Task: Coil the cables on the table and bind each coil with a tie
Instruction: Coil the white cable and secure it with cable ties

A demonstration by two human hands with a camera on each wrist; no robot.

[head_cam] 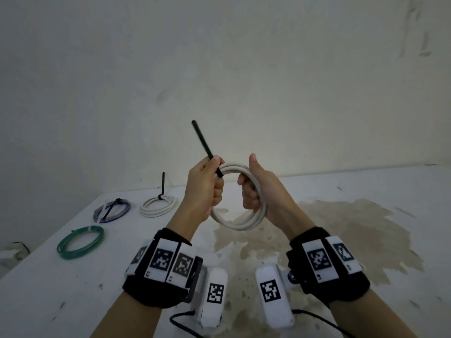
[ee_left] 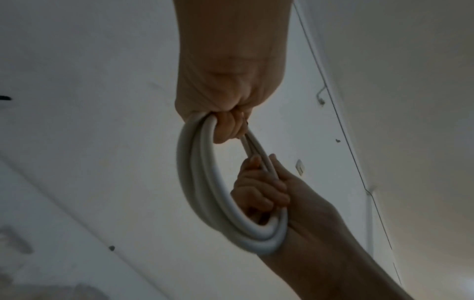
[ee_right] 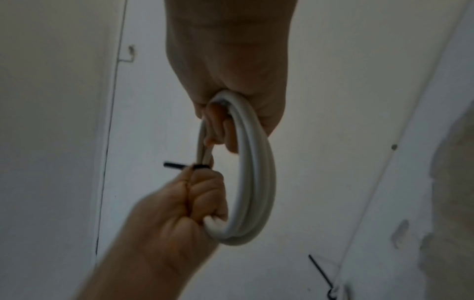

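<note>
Three tied coils lie at the frame's left on the stained white table (head_cam: 317, 191), while the left hand (head_cam: 203, 184) and right hand (head_cam: 256, 186) clench a white round-cable coil (head_cam: 240, 222), its black plastic tie (head_cam: 205, 145) seemingly not yet cinched.

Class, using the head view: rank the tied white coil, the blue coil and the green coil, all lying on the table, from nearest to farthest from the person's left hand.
From the left hand:
1. Tied white coil, just to its left.
2. Blue coil, farther left.
3. Green coil, far left, towards the table's near edge.
</note>
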